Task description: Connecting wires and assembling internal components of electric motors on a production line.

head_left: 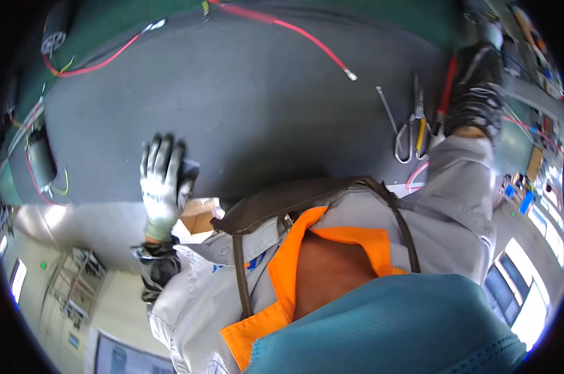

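My left hand [161, 177], in a light glove with grey-coated fingers, lies flat near the front edge of the dark work surface [250, 112]. Its fingers are stretched out, and a small dark, flat shape beside the thumb is too unclear to name. At the far right my right arm, in a black sleeve cover [477, 87], reaches away from me. My right hand [491, 32] is small and blurred near the rim, its fingers not readable. Closer to me than that hand lie scissors [404, 142], a yellow-handled tool [421, 132] and a thin metal rod [386, 107].
A red cable with a metal end [319, 45] crosses the far middle. On the left are a dark cylinder with wires [42, 159], another cylinder [55, 38] and a red wire [104, 64]. An open cardboard box [197, 218] sits below the front edge.
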The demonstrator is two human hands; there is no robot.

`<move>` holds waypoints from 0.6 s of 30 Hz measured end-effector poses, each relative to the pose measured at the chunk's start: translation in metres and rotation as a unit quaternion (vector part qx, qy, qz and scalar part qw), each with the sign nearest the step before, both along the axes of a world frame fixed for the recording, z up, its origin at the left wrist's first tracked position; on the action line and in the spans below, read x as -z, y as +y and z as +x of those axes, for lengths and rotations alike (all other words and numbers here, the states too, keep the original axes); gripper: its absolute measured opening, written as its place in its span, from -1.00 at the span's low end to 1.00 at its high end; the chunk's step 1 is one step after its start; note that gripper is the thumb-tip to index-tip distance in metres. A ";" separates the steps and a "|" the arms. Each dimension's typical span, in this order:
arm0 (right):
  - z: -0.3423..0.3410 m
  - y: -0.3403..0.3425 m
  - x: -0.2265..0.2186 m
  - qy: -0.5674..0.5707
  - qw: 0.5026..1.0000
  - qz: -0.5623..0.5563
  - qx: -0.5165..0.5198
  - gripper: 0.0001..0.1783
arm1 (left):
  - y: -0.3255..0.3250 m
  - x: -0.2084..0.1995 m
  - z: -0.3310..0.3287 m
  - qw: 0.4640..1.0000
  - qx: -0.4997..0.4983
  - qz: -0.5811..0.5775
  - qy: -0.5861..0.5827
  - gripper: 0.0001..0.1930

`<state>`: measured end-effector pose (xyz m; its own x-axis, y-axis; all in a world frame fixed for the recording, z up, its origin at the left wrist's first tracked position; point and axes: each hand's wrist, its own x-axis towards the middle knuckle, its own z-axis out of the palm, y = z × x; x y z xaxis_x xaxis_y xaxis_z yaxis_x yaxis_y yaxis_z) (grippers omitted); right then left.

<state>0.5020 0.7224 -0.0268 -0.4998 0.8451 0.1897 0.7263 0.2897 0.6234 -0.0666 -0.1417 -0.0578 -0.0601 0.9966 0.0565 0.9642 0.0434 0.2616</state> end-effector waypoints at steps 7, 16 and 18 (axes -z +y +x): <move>-0.102 -0.007 0.076 0.102 0.992 -0.071 -0.007 -0.35 | -0.087 -0.034 0.043 0.958 -0.246 0.003 0.146 -0.61; -0.082 -0.068 0.100 0.568 0.804 0.013 -0.178 -0.15 | 0.247 0.009 0.072 0.933 0.261 0.244 0.037 -0.43; -0.248 -0.182 0.127 0.585 0.799 -0.027 -0.137 -0.09 | 0.264 0.020 0.056 0.967 0.130 0.206 0.080 -0.52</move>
